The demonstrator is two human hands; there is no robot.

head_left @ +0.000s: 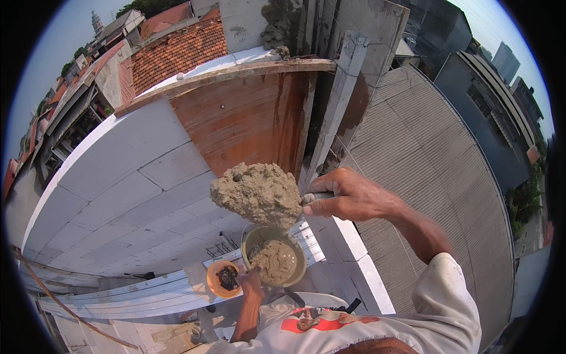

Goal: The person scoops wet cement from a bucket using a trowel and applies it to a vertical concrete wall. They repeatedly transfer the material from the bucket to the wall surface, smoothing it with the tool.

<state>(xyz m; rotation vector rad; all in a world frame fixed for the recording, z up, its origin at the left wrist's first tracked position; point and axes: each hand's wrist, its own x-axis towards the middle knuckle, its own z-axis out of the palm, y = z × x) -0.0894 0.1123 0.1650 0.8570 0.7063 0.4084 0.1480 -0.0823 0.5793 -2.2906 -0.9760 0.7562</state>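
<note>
My right hand [349, 196] grips the handle of a trowel [317, 197] held level at chest height. Its blade is hidden under a big heap of wet grey mortar [257, 193]. Just below the heap is a round bucket [298, 255] partly filled with more mortar [273, 261]. My left hand [251, 283] holds this bucket by its near rim. The trowel hovers a little above the bucket, close to the white block wall [118, 194].
A reddish formwork board [247, 118] and a rough concrete post [341, 100] stand above the wall. An orange tub [223, 278] sits on pale planks [135, 292] far below. A grey corrugated roof [424, 177] spreads to the right, with a drop beyond the white ledge [359, 265].
</note>
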